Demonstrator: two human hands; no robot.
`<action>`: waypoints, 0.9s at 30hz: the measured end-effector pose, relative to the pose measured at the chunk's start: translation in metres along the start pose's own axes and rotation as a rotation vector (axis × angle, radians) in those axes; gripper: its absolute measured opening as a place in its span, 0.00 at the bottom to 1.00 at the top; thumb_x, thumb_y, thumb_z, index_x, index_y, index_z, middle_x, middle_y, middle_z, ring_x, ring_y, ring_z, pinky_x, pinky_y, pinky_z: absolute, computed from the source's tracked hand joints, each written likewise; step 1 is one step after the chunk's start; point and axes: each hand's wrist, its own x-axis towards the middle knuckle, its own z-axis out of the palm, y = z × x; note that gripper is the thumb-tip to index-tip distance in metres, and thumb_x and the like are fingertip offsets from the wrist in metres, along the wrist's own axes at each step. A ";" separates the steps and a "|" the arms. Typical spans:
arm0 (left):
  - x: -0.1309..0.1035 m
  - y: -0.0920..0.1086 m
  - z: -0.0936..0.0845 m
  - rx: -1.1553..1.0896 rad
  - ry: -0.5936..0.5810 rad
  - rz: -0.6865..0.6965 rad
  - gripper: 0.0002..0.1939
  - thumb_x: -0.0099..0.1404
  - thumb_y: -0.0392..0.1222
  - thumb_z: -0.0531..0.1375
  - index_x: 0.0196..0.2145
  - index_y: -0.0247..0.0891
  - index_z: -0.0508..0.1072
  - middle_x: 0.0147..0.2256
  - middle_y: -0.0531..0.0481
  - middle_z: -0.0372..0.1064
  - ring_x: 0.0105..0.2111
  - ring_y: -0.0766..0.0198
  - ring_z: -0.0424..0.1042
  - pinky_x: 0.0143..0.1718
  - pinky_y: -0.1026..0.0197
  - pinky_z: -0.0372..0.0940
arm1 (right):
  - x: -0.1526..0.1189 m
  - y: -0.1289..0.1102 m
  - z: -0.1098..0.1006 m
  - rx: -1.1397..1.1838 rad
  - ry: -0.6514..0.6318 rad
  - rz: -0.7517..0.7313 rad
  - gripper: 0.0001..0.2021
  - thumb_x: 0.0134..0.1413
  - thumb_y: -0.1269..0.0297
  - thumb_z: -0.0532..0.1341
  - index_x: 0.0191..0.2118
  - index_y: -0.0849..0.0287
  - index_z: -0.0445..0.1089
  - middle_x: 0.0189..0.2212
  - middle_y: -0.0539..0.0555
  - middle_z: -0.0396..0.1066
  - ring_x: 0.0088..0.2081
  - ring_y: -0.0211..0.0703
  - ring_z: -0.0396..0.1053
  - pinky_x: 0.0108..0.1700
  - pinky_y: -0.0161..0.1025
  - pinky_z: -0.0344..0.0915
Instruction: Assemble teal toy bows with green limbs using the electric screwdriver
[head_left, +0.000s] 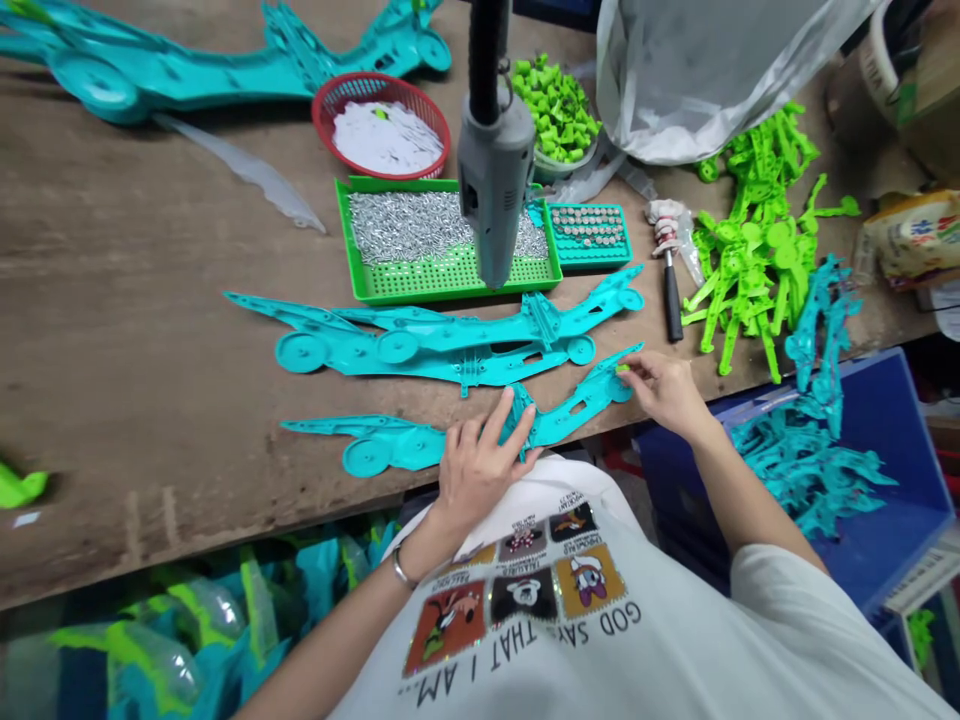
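Observation:
A long turquoise plastic part (405, 445) lies along the front edge of the workbench. My left hand (480, 455) rests on its middle, fingers spread, pressing it to the wood. At its right end, my right hand (667, 390) pinches a small lime-green plastic piece (622, 369) against the turquoise part; the fingers hide most of it. Just behind lie more turquoise parts (420, 340) of the same shape, side by side. Above them hangs a grey electric screwdriver (495, 180), touched by neither hand.
Behind are a green tray (420, 285) of screws, a turquoise tray (589, 255) of small round pieces, a red basket (326, 130) and a bowl of green pieces (555, 110). A black-handled tool (673, 300) and green parts (757, 250) lie right. A blue bin (907, 500) stands below.

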 end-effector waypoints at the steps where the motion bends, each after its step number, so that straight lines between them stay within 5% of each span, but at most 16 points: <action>1: 0.000 0.000 0.000 0.000 -0.001 -0.003 0.26 0.70 0.55 0.63 0.64 0.50 0.74 0.68 0.43 0.64 0.47 0.48 0.72 0.44 0.47 0.61 | 0.001 -0.001 0.000 -0.008 -0.004 -0.002 0.06 0.65 0.63 0.63 0.43 0.56 0.77 0.34 0.54 0.80 0.35 0.47 0.79 0.41 0.42 0.74; 11: -0.001 0.000 0.001 -0.055 -0.021 -0.027 0.28 0.69 0.50 0.64 0.66 0.50 0.71 0.69 0.43 0.62 0.50 0.46 0.72 0.46 0.45 0.64 | 0.005 -0.001 0.013 -0.082 0.000 -0.072 0.07 0.66 0.65 0.59 0.42 0.56 0.75 0.37 0.58 0.80 0.38 0.50 0.77 0.44 0.46 0.72; 16: 0.000 0.001 -0.002 -0.020 -0.008 -0.018 0.25 0.70 0.52 0.64 0.63 0.48 0.75 0.68 0.43 0.64 0.47 0.47 0.72 0.45 0.46 0.64 | 0.021 -0.010 -0.016 -0.001 -0.148 -0.031 0.07 0.60 0.60 0.67 0.41 0.55 0.78 0.27 0.52 0.77 0.27 0.43 0.73 0.32 0.40 0.69; 18: 0.001 0.001 -0.002 -0.010 -0.003 -0.019 0.26 0.70 0.54 0.64 0.64 0.48 0.74 0.68 0.43 0.64 0.47 0.48 0.72 0.46 0.45 0.64 | 0.043 -0.016 -0.029 0.029 -0.125 -0.042 0.11 0.60 0.57 0.68 0.45 0.55 0.79 0.27 0.50 0.78 0.25 0.41 0.71 0.30 0.38 0.68; 21: 0.000 0.001 0.000 -0.015 0.011 -0.019 0.30 0.70 0.55 0.65 0.66 0.48 0.71 0.68 0.42 0.63 0.47 0.49 0.73 0.49 0.45 0.65 | 0.097 -0.018 -0.037 0.011 0.118 -0.089 0.10 0.62 0.59 0.64 0.44 0.56 0.79 0.33 0.53 0.80 0.31 0.43 0.74 0.37 0.40 0.70; 27: -0.003 0.001 0.002 -0.021 0.024 -0.022 0.30 0.70 0.57 0.64 0.66 0.49 0.71 0.69 0.43 0.62 0.49 0.49 0.74 0.52 0.45 0.65 | 0.235 -0.002 -0.018 -0.097 0.293 -0.068 0.12 0.60 0.67 0.58 0.44 0.59 0.78 0.40 0.58 0.81 0.43 0.51 0.77 0.52 0.46 0.72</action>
